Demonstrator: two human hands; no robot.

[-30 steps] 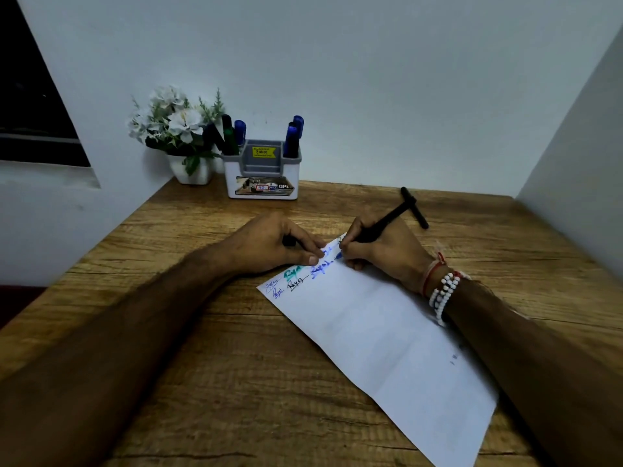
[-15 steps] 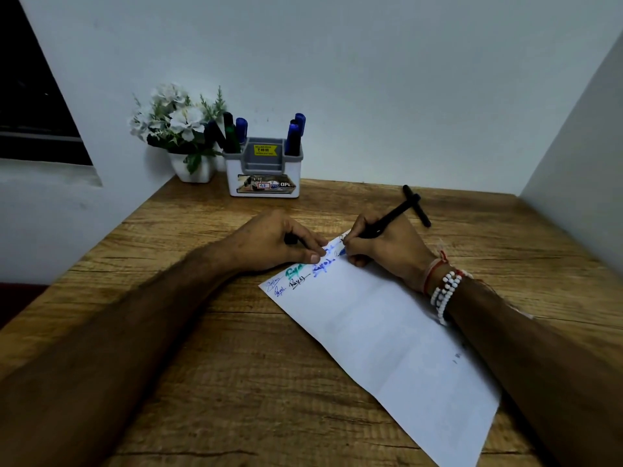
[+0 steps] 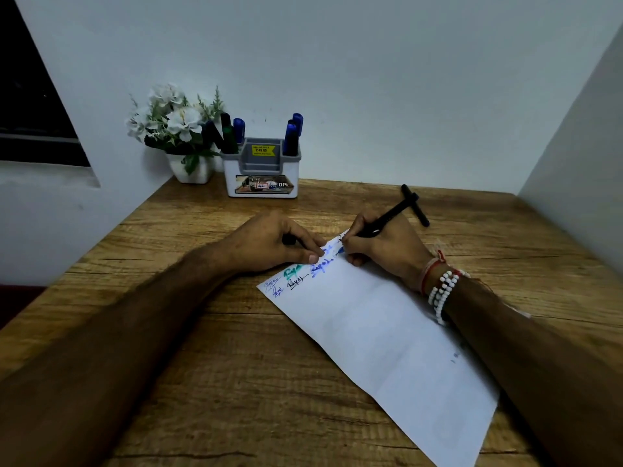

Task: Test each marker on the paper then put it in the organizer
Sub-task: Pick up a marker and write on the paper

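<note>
Wooden desk (image 3: 202, 365), white paper (image 3: 387, 348). Slim black marker (image 3: 387, 217) at sheet's 12 o'clock end, tip toward 8, tail toward 2, gripped in right hand (image 3: 387, 251) fingers. Left hand (image 3: 266, 244) fingers curled round dark cap (image 3: 288, 239).

The desk (image 3: 236, 382) is brown wood grain with darker streaks, and it sits tucked into a corner. A plain pale wall (image 3: 337, 69) runs along its far edge, and a second wall (image 3: 583, 156) closes off its right edge. Off to the left, a window (image 3: 30, 106) shows black above a pale sill (image 3: 47, 178). A white pot of white flowers (image 3: 175, 126) stands at the desk's far left corner. Past the left edge there is a strip of dark red floor (image 3: 17, 301). The light is dim and cool.
</note>
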